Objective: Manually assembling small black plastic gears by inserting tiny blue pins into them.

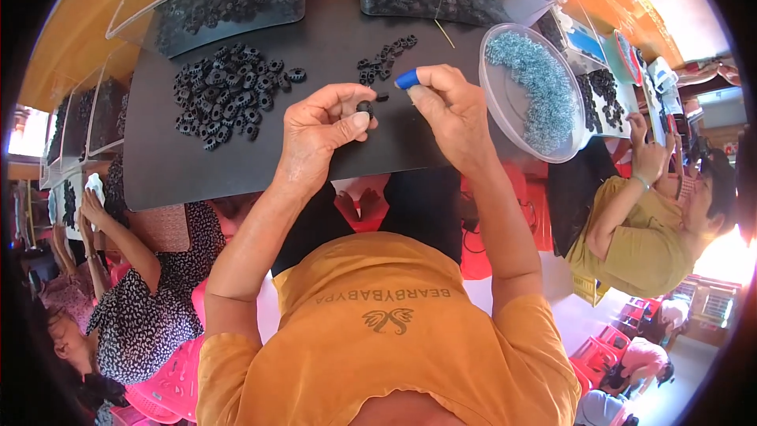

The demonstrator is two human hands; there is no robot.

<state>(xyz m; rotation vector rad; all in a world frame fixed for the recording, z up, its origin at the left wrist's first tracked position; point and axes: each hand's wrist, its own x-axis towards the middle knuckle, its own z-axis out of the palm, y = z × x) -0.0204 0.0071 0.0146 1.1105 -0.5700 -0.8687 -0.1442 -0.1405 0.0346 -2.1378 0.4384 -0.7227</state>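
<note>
Between the thumb and fingers of my left hand (pixel 314 128) is a small rounded black plastic piece (pixel 364 108), held just above the table's front part. My right hand (pixel 456 114) is close by on the right, its thumb pressed to the forefinger, which wears a blue finger cover (pixel 407 79). Whatever that pinch holds, if anything, is too small to make out. Another small black piece (pixel 382 97) lies on the dark table (pixel 315 47) between the hands. Beyond them is a short cluster of black parts (pixel 386 61). A large heap of black pieces (pixel 225 95) spreads at left.
At right stands a round clear tub (pixel 509 99) of tiny shiny bluish pieces (pixel 540 87). Two clear bins (pixel 229 8) of black parts line the back, near a thin yellowish stick (pixel 445 34). People sit at neighbouring tables on both sides.
</note>
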